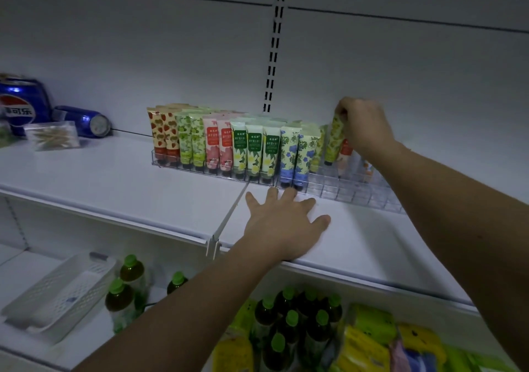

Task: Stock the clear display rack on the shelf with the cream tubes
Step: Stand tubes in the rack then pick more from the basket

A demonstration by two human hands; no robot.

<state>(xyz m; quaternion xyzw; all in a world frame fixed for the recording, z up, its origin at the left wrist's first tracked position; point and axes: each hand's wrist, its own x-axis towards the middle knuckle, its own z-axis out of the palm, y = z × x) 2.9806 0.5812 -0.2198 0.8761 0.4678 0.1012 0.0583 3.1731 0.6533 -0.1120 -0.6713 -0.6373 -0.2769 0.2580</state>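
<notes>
A clear display rack [357, 192] stands on the white shelf [114, 177], its left and middle slots filled with several upright cream tubes [253, 149] in strawberry, green, pink, white-flower and blue-flower prints. My right hand [365, 127] pinches the top of a yellow-green tube [335, 139] at the rack's right part, cap down in a slot. An orange-labelled tube [345, 149] stands just behind it, partly hidden by my hand. My left hand [286, 222] lies flat on the shelf before the rack, fingers spread, holding nothing. The rack's front right slots hold nothing.
Blue cola cans [83, 121] and a clear bag of cotton swabs [53, 137] sit at the shelf's left. A clear divider strip [229, 214] runs across the shelf. Below are a white basket [63, 294], green-capped bottles [286, 320] and yellow packs [369, 343].
</notes>
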